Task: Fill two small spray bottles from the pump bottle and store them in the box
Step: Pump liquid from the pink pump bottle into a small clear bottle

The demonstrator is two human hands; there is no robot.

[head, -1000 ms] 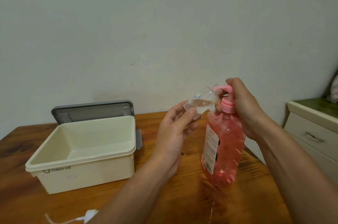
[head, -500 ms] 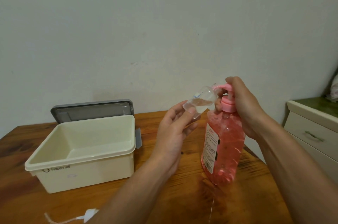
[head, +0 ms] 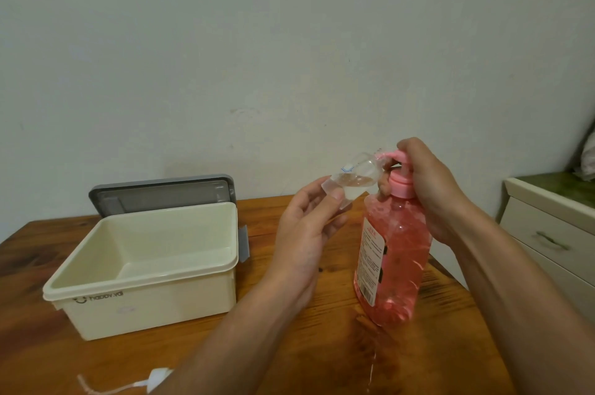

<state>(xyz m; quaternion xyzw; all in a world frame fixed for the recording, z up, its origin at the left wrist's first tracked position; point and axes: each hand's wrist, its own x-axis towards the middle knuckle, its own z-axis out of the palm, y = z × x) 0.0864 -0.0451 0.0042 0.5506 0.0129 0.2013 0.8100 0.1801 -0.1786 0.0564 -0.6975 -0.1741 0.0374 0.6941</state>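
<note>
A tall pump bottle (head: pixel 392 253) full of pink liquid stands on the wooden table (head: pixel 289 346), right of centre. My right hand (head: pixel 428 188) is wrapped over its pink pump head. My left hand (head: pixel 306 233) holds a small clear spray bottle (head: pixel 354 177) tilted, its open mouth against the pump nozzle; a little clear liquid lies inside it. The cream box (head: pixel 145 265) stands open and empty at the left. I see only this one small bottle.
The box's grey lid (head: pixel 161 193) leans against the wall behind it. A white cap with a cord (head: pixel 151 383) lies near the table's front edge. A cream drawer cabinet (head: pixel 553 233) stands beyond the table's right edge.
Almost nothing differs: both hands stay at the pump head, and the small bottle stays at the nozzle.
</note>
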